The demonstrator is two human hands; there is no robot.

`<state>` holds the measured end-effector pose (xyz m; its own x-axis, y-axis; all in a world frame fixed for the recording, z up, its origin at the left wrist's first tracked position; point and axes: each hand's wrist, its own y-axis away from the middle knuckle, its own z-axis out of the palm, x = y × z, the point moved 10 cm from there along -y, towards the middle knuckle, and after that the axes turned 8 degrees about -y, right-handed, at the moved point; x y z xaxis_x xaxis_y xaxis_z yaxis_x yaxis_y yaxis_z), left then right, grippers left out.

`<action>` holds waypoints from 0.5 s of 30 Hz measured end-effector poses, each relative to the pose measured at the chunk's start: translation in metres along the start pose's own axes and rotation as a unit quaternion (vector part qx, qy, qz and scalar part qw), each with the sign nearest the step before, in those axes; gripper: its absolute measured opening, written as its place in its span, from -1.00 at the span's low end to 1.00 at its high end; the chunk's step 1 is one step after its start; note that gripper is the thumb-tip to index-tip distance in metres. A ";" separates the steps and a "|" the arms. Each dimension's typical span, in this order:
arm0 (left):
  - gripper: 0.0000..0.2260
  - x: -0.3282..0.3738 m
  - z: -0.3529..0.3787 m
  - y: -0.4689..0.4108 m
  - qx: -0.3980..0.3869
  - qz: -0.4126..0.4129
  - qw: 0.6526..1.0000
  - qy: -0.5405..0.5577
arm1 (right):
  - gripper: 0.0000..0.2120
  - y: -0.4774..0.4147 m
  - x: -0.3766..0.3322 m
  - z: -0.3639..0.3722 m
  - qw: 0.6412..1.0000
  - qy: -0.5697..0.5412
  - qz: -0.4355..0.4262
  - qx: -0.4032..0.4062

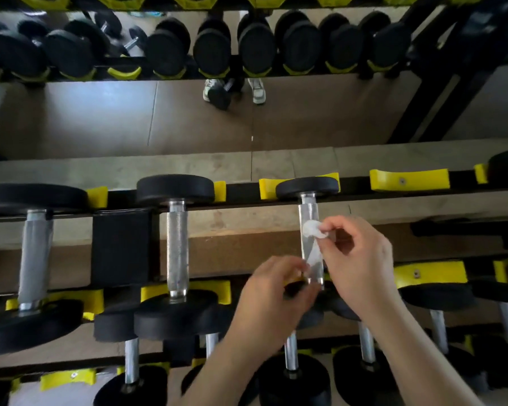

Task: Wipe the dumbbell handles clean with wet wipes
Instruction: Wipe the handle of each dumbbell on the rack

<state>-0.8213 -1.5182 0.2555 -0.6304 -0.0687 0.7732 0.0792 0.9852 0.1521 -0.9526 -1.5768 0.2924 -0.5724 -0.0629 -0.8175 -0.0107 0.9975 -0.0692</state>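
A small dumbbell lies on the top rack tier with its knurled metal handle (309,209) pointing toward me. A white wet wipe (313,230) is stretched over that handle. My right hand (361,259) pinches the wipe's upper end beside the handle. My left hand (273,297) pinches the lower end of the wipe near the handle's near end and hides the near weight plate. Two bigger dumbbells with bare handles, the middle one (176,244) and the left one (35,253), rest further left on the same tier.
Yellow saddles (409,178) hold the dumbbells on the black rack; a black upright (121,247) stands between the two left dumbbells. Several smaller dumbbells (291,350) fill the lower tier. A mirror behind reflects another dumbbell row (211,51) and a person's shoes (257,89).
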 end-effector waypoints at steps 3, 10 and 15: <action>-0.74 0.001 0.038 0.002 -0.014 0.027 0.997 -0.065 | -0.79 0.001 0.037 0.011 0.998 0.029 -0.031 -0.038; -0.56 -0.008 0.042 0.000 0.006 0.053 0.997 -0.059 | -0.91 -0.045 0.023 0.019 0.986 -0.020 -0.154 0.058; -0.60 -0.012 0.041 -0.001 0.046 0.062 0.996 -0.040 | -0.89 -0.012 0.050 0.023 0.993 -0.060 -0.074 -0.065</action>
<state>-0.8456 -1.5116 0.2208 -0.6792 0.0644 0.7311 0.0926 0.9957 -0.0018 -0.9620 -1.5930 0.2392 -0.4547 -0.2052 -0.8667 -0.1972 0.9721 -0.1267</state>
